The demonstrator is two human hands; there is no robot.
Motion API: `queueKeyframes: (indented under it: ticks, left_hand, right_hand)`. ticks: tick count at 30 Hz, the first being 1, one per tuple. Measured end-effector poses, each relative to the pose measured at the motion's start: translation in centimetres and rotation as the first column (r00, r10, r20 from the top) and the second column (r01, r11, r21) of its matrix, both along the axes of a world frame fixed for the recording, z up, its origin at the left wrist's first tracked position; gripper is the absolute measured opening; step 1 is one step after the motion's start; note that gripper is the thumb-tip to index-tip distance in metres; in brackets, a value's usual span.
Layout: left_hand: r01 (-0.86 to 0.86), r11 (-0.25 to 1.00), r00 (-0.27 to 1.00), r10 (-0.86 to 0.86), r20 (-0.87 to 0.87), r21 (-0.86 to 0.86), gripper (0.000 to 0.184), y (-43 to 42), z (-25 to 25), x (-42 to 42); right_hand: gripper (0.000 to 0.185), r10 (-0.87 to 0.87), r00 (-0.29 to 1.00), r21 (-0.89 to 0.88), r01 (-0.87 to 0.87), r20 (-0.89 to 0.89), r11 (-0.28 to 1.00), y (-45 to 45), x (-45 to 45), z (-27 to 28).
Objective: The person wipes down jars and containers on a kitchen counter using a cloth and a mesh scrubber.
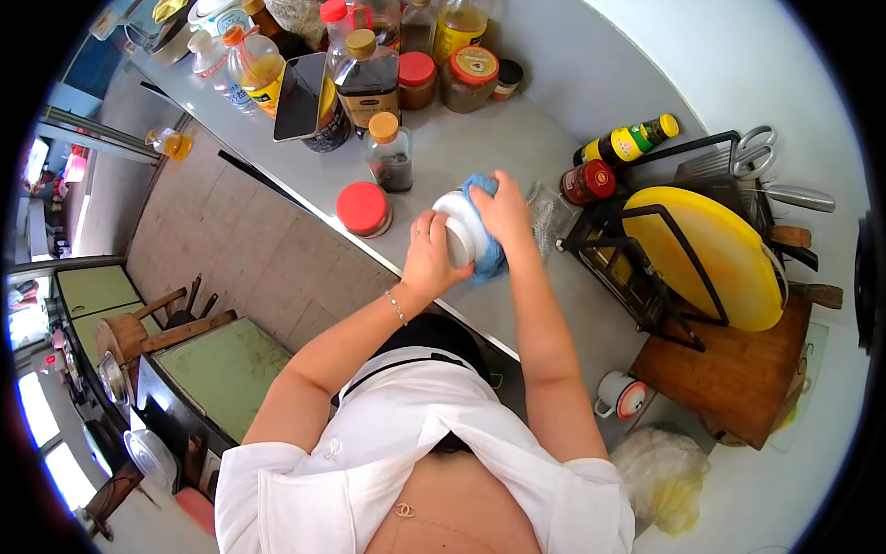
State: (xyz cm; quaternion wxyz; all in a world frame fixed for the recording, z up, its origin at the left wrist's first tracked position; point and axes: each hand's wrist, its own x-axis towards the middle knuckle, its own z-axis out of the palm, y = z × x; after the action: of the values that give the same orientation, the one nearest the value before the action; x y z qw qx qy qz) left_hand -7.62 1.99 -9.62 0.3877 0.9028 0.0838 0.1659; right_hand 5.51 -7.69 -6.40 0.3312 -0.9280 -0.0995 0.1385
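Note:
A white round container (466, 229), perhaps a jar or small bowl, is tilted on its side above the counter. My left hand (428, 255) grips its near left side, with fingers over the top and the thumb below. My right hand (502, 210) is closed on a blue cloth (489, 258) and presses it against the container's right side. Just left of my hands stand a red-lidded jar (363, 210) and a glass bottle with an orange cap (388, 157). Clear crumpled plastic (544, 217) lies to the right of the cloth.
Several bottles and jars crowd the back of the counter (554, 138), with a phone (300, 97) leaning there. On the right, a black rack (637, 268) holds a yellow round board (706, 258) and utensils. A red-lidded jar (588, 183) and an enamel mug (621, 395) stand nearby.

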Motion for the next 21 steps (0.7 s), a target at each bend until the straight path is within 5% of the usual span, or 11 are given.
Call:
queueKeyframes:
  ticks: [1,7,9,11,14,16,19,21]
  left_hand:
    - [0.017,1.000,0.999,-0.018,0.029,0.014,0.091,-0.1,0.0,0.0]
    - [0.036,0.998,0.998,-0.034,0.043,-0.052,0.087,0.0,1.0,0.5]
    - [0.095,0.995,0.994,-0.096,0.050,0.020,0.087,0.1,1.3,-0.1]
    - [0.143,0.987,0.987,-0.147,0.061,0.071,0.088,0.4,1.5,-0.2]
    - [0.210,0.972,0.974,-0.217,0.058,0.107,0.088,0.8,1.3,-0.5]
    - [0.248,0.962,0.965,-0.256,0.063,0.116,0.084,0.8,1.1,-0.3]
    - [0.215,0.968,0.967,-0.230,0.107,0.129,0.086,0.7,0.2,-0.7]
    - [0.253,0.956,0.956,-0.270,0.114,0.146,0.086,0.8,-0.5,-1.5]
  right_hand:
    - [0.056,-0.067,0.991,-0.071,0.059,-0.117,0.996,0.6,1.1,0.2]
    - [0.068,-0.117,0.981,-0.103,0.102,-0.155,0.989,-1.0,5.4,-3.0]
    - [0.067,-0.251,0.936,0.192,0.302,-0.248,0.934,-3.6,5.4,-5.5]
    - [0.059,-0.317,0.832,0.466,0.527,-0.456,0.711,-5.6,4.0,-5.3]
    - [0.051,0.047,0.898,0.607,0.257,-0.438,0.752,-5.6,1.2,0.2]
    - [0.054,0.338,0.939,0.378,-0.337,0.066,0.862,-3.5,-0.3,0.9]
    - [0.057,0.231,0.973,-0.040,-0.230,0.017,0.972,-0.3,-0.8,1.7]
    - [0.057,0.057,0.994,-0.111,-0.067,-0.088,0.992,0.4,0.9,0.6]
